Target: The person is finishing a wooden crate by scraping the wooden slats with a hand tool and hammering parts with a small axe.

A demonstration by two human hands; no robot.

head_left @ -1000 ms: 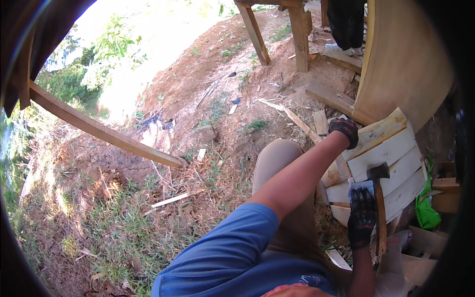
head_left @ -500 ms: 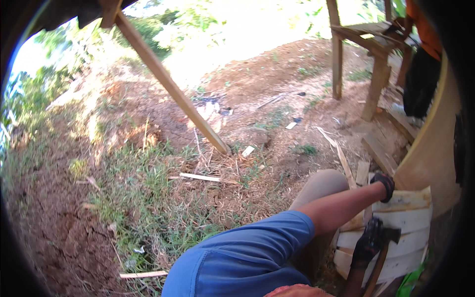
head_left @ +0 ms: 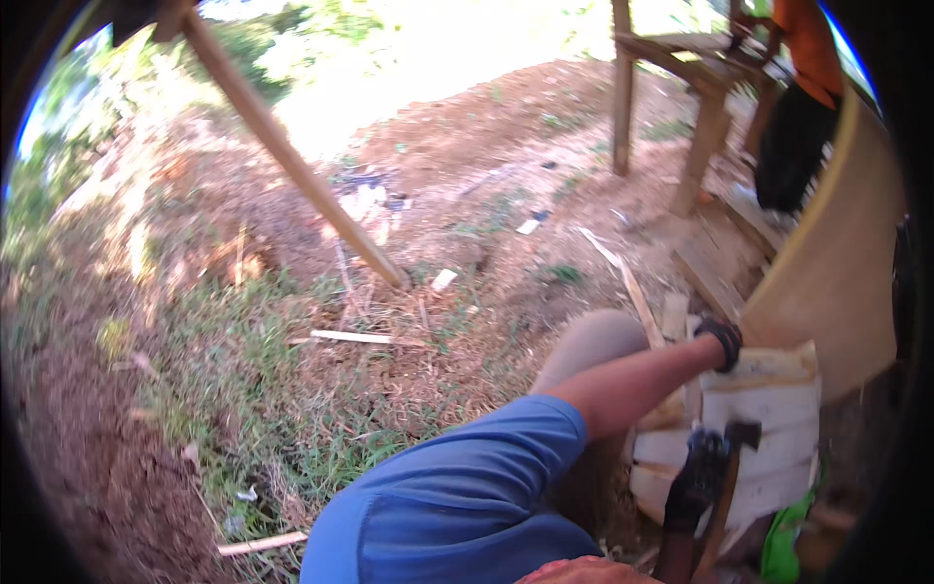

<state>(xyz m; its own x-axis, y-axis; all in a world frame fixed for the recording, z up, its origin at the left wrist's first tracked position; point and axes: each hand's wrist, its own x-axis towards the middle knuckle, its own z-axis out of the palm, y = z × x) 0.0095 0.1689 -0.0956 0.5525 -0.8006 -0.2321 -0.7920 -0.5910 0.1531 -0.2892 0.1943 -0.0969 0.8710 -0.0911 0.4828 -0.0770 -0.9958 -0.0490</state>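
Note:
My left hand, in a dark glove, reaches across to the far edge of a panel of pale boards. Its fingers are curled closed; what they grip is hidden. A narrow strip of wood runs beneath the left forearm. Nearer to me, my right hand, also gloved, is closed at a hatchet, just below its dark head. The wooden handle slants down beside the right forearm, over the boards. My bent knee is left of the boards.
A curved plywood sheet rises at the right. Beyond it, someone in orange is by a rough wooden bench. A slanting post meets the ground ahead. Offcuts lie on the grass; something bright green is beside the boards.
The whole view has shifted, so everything appears further left and slightly higher. My right hand has slid slightly toward me relative to the boards. My left hand keeps its place at their edge.

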